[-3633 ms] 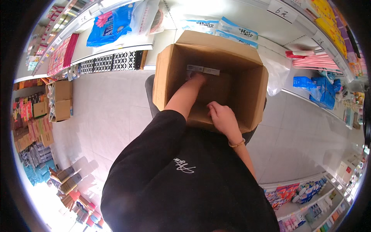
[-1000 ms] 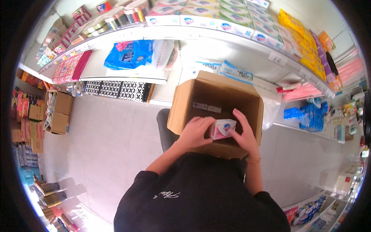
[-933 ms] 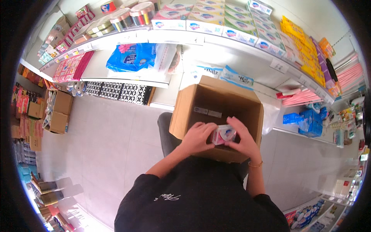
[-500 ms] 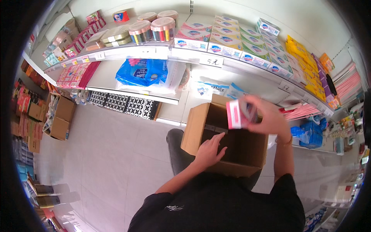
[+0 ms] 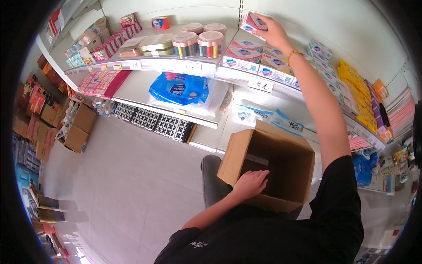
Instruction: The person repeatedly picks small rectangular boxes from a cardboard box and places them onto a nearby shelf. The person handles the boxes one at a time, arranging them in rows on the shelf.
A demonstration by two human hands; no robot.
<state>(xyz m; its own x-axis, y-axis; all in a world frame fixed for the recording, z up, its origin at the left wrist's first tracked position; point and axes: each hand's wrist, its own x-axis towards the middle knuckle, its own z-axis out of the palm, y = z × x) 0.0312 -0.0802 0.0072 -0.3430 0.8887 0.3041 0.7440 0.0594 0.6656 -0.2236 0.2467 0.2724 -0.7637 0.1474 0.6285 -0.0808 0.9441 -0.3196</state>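
Inside cardboard box (image 5: 281, 171), left hand (image 5: 250, 184)

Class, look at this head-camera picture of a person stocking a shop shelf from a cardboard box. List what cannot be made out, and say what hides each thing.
- Floor of the cardboard box: head view, hidden by its near wall and the left hand.
- Grip of the right hand on the pink-and-white pack: fingertips hidden behind the pack.
- Goods at the left and right rim: too small and bent by the fisheye.
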